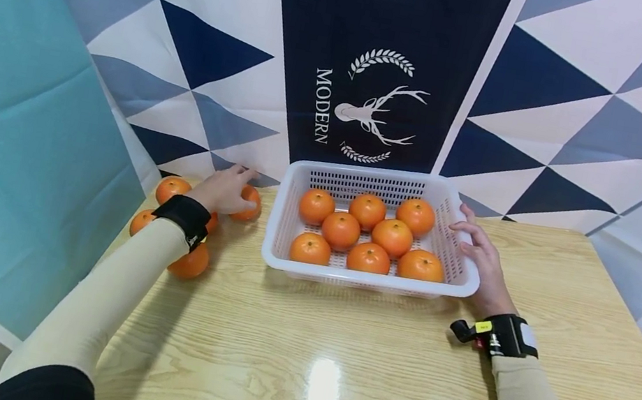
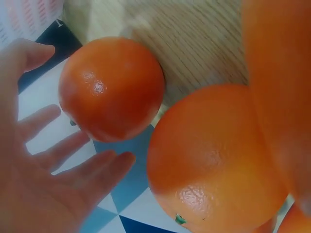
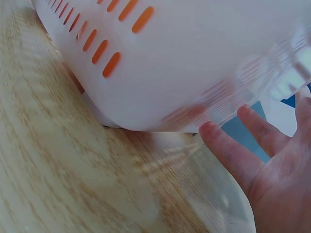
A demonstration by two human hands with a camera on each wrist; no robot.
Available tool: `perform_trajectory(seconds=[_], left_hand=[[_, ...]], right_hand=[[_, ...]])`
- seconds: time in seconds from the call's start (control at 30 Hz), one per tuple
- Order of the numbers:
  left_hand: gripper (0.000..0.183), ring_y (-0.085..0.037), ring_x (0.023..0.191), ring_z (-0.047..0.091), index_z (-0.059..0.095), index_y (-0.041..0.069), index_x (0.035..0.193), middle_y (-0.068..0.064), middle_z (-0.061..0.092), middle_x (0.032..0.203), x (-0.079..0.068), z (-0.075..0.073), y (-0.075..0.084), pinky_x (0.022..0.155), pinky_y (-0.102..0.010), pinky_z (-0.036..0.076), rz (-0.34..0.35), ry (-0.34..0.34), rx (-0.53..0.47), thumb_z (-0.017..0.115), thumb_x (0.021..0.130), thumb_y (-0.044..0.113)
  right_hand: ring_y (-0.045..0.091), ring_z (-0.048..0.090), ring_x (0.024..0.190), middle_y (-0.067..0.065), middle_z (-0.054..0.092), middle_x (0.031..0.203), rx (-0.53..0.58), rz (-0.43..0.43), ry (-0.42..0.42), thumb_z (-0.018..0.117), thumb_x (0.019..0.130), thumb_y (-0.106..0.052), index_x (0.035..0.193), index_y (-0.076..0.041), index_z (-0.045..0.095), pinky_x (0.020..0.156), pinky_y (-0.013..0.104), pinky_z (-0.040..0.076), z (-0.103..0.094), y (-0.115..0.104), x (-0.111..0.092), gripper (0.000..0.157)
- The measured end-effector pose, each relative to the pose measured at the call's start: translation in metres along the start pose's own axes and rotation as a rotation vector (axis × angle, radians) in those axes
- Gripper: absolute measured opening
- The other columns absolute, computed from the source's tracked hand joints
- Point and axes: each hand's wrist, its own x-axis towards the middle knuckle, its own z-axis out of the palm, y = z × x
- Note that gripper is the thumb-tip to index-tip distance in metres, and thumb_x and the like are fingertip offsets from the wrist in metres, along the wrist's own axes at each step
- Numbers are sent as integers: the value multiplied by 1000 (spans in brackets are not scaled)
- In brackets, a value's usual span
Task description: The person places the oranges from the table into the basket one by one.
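Observation:
My left hand (image 1: pixel 225 191) reaches over an orange (image 1: pixel 250 205) near the table's back edge. In the left wrist view, its fingers are spread and nearly straight beside that orange (image 2: pixel 112 90), with a gap at the thumb. Another large orange (image 2: pixel 214 160) lies close by the fingertips. A white plastic basket (image 1: pixel 355 276) with slotted walls holds several oranges (image 1: pixel 341 230) in rows. At its right end my right hand (image 1: pixel 484 270) holds the rim, fingers over the edge. In the right wrist view, other fingertips touch the outer wall of the basket (image 3: pixel 160 73).
Several loose oranges (image 1: pixel 189 261) lie at the table's left, partly hidden by my left wrist. A patterned cloth (image 1: pixel 225 49) hangs right behind the basket. A teal sheet (image 1: pixel 20 128) borders the left side. The wooden table (image 1: pixel 271 347) stretches toward me in front of the basket.

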Motion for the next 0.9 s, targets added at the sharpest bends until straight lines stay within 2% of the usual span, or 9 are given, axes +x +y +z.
perform_trajectory(seconds=[0.17,0.37,0.5,0.6,0.8,0.9], left_hand=[[73,-44,131,46,43,11,150,-24,39,155,2,2,-1,112,-63,38,-22,-26,-15,64,86,38],[72,-40,121,50,45,12,148,-25,47,148,2,3,0,109,-59,43,-42,-95,-11,68,86,39],[71,-38,115,51,48,11,146,-23,51,141,3,5,-1,105,-55,45,-31,-101,-7,69,85,40],[70,-37,112,51,50,9,144,-22,56,135,4,6,-2,100,-53,47,-16,-97,-3,71,84,38],[68,-37,108,52,51,10,144,-21,58,129,7,8,-3,97,-52,48,-12,-100,-1,73,84,33],[67,-37,108,52,51,10,144,-21,58,129,7,9,-2,97,-52,48,-15,-98,-4,74,84,32]], right_hand=[[23,-4,156,-3,4,172,6,-11,0,41,104,-11,129,3,50,126,37,14,0,2,1,30],[22,-4,156,-3,6,171,19,-18,-11,41,104,-10,130,7,47,123,25,22,-1,2,1,32],[22,-5,156,-4,6,171,26,-11,-16,40,104,-10,130,7,47,122,23,24,0,2,0,32],[22,-5,156,-5,5,171,31,-6,-17,40,104,-10,130,7,46,125,28,19,0,1,0,32],[23,-5,156,-4,5,172,14,-2,1,41,104,-11,129,4,49,126,49,5,0,1,1,30],[23,-4,156,-4,5,172,5,-3,5,42,104,-12,128,2,51,126,49,4,0,1,1,29]])
